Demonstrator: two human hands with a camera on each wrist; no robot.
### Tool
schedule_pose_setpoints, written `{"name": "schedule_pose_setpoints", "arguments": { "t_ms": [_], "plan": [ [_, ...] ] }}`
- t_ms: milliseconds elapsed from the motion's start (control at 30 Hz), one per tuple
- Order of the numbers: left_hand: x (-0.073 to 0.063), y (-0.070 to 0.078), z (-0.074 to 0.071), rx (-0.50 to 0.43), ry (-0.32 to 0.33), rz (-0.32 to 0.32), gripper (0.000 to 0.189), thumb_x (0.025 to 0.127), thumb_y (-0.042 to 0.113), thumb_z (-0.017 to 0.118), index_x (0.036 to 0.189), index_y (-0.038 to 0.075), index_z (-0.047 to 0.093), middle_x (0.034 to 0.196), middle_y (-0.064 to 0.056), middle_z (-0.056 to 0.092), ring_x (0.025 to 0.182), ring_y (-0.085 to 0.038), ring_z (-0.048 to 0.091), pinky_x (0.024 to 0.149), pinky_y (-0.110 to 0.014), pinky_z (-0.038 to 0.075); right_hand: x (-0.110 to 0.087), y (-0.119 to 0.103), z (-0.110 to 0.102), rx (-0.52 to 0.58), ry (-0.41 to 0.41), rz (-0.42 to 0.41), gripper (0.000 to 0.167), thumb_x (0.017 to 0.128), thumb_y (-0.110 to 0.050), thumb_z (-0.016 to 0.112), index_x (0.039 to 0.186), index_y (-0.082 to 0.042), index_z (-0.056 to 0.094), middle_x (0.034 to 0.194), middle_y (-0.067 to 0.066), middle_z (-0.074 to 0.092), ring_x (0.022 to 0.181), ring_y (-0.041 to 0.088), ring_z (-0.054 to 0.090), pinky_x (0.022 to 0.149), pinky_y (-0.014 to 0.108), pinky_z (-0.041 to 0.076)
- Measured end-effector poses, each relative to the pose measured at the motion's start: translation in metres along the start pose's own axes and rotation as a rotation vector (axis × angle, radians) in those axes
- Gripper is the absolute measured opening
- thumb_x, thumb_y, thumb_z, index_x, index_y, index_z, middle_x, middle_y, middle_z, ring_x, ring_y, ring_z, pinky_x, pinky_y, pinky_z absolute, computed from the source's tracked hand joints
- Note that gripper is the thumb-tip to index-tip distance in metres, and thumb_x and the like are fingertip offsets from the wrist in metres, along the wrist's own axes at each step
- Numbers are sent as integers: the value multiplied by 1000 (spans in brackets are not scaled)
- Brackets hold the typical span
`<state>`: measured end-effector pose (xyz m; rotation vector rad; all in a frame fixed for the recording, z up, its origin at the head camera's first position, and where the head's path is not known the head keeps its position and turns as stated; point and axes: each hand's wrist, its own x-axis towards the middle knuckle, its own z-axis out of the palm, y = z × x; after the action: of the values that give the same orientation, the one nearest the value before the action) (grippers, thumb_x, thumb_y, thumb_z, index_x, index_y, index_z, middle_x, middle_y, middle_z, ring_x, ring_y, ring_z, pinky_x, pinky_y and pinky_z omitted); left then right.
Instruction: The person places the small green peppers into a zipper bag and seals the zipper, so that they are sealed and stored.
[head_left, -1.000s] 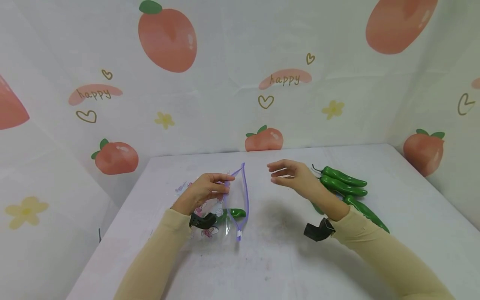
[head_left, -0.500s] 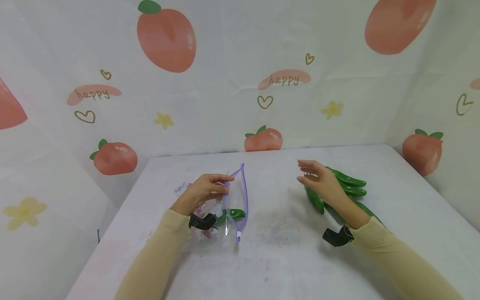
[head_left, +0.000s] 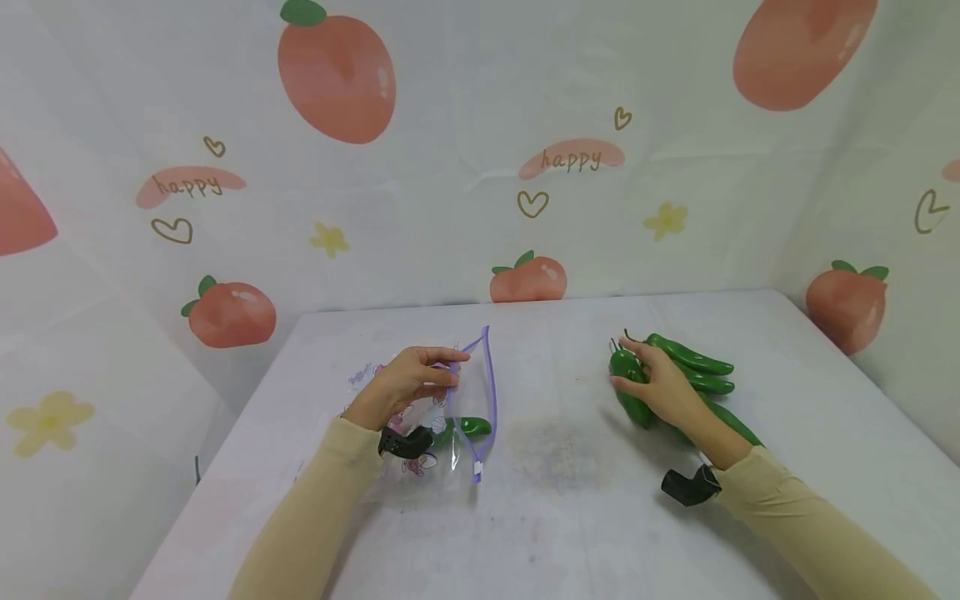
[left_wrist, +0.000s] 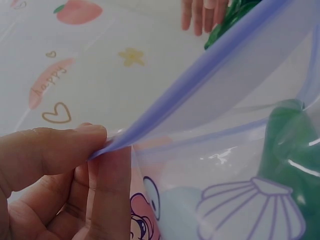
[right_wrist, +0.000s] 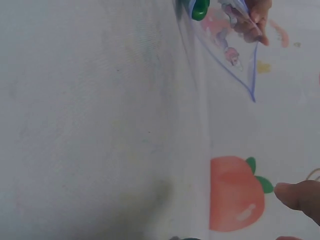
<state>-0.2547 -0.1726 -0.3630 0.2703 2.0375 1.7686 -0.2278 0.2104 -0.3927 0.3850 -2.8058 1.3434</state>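
My left hand [head_left: 401,385] pinches the purple rim of a clear, printed slider zip bag [head_left: 493,392] on the left of the table. In the left wrist view its thumb [left_wrist: 75,140] and fingers press the rim from both sides, and the bag mouth gapes toward the right. Inside lies a green chili pepper [head_left: 474,427]. My right hand [head_left: 667,392] hovers over the pepper pile, thumb and fingers spread around the nearest green chili pepper [head_left: 625,367]. In the right wrist view the thumb [right_wrist: 302,197] stands apart, and the pepper barely shows at the bottom edge.
Several more green chili peppers [head_left: 690,357] lie beyond and under the right hand. The white table [head_left: 555,533] meets a fabric backdrop [head_left: 435,225] printed with peaches along its back edge. A black wrist camera mount [head_left: 688,487] sticks out below the right wrist.
My right hand has moved right, away from the bag, and come down over the peppers, with its fingers at the nearest one. The left hand and the bag stay put.
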Motion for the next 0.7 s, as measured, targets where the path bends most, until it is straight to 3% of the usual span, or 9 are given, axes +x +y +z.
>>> {"name": "schedule_pose_setpoints", "arguments": {
  "t_ms": [367,700],
  "plan": [
    [2,2,2,14,61,-31,41,89,-6,61,130,-6,56,100,-5,51,75,-11,57,68,-22,51,5,5,3,-18,-59,27,74,92,-20,67,147,11,27,151,32,26,137,50,27,108,59,30],
    [0,1,0,14,34,-18,38,89,-5,61,127,-4,59,96,-5,52,75,-12,57,68,-22,51,9,5,14,2,-66,-23,64,90,-14,68,141,9,38,144,32,37,132,49,37,106,57,35]
  ]
}}
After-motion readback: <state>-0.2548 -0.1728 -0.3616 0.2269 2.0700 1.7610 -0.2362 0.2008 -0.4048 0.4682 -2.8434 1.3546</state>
